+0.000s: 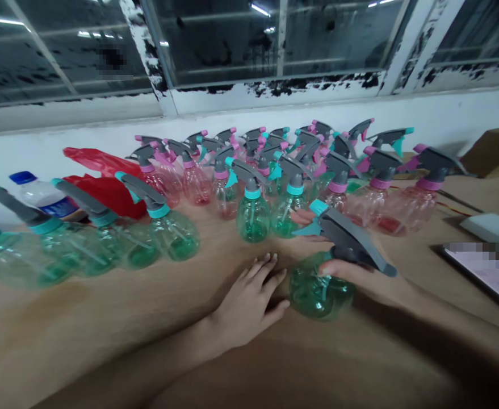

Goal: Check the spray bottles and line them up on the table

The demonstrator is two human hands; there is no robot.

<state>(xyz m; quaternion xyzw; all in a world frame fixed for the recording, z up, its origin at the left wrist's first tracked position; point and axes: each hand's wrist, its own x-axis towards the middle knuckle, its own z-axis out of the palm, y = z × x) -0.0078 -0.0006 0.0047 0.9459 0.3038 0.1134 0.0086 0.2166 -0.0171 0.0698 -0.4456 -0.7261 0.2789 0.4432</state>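
Observation:
My right hand [360,278] is wrapped around the neck of a green spray bottle [317,292] with a grey and turquoise trigger head, which tilts to the left above the table. To its left, my left hand [253,301] lies palm down with the fingers spread, holding nothing. Just beyond the hands stand two more green spray bottles [252,218] with turquoise collars. Behind them are several pink spray bottles [197,184] with pink collars, mixed with some green ones. A row of green spray bottles [175,236] stands at the left.
Red plastic bags [108,193] and a clear bottle with a blue cap [40,193] lie at the back left. A cardboard box [494,150], a white box [494,230] and a flat dark-edged object [483,272] are at the right. The wall and windows stand behind the table [147,318].

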